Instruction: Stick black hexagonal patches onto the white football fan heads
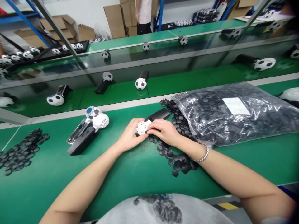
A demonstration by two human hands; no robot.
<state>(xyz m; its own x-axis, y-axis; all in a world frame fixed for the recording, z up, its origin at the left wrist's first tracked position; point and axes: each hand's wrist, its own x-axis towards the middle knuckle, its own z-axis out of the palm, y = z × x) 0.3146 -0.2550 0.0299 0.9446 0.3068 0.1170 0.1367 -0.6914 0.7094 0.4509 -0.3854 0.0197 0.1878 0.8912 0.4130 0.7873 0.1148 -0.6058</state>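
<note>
A device with a white soccer-ball head (141, 128) and a black handle (161, 114) is held above the green table. Around the left side of its ball head, my left hand (130, 134) is closed. Thumb and fingers of my right hand (164, 132) pinch at the head's right edge; any small piece between them is hidden. Black pentagon pieces (179, 160) lie loose beneath and beside my right hand. To the left, two similar devices with ball heads (101, 120) rest against each other.
A clear plastic bag of black pieces (233, 115) lies at the right. Another pile of black pieces (21, 151) is at the far left. Beyond a metal rail (126, 103), a green conveyor (121, 90) carries more ball-headed devices. A person (143, 15) stands at the back.
</note>
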